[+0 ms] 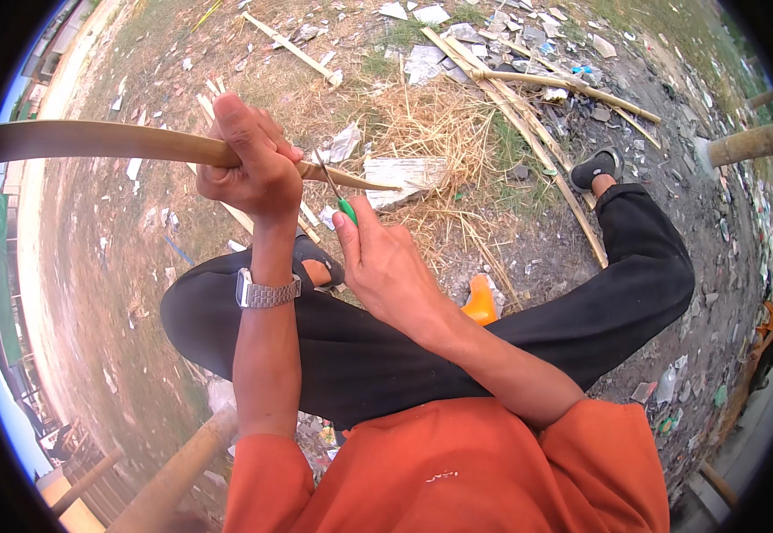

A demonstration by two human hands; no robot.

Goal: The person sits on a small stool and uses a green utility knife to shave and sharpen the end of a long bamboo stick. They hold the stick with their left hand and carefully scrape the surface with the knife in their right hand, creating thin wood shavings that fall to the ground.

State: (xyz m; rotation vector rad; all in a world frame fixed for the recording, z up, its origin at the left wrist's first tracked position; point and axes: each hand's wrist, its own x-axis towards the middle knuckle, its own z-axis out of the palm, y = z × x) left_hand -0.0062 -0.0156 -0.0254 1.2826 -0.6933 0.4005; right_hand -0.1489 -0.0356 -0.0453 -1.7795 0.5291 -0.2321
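My left hand [257,160] is closed around a long split bamboo strip [111,142]. The strip runs from the left rim of the view, through my fist, to a thin tip over a pale flat slab [417,173]. My right hand [391,262] grips a small knife [347,210] with a green handle, most of which my fingers cover. Its narrow blade stands upright against the strip, just right of my left fist. Straw-coloured shavings [426,115] lie heaped behind and around the slab. Whether the tip touches the slab, I cannot tell.
Long bamboo strips [537,133] lie on the ground at the far right, and another strip [293,49] at the far left. An orange object [480,300] sits between my legs. Thick bamboo poles [750,145] stand at the sides. Litter and rubble cover the dirt.
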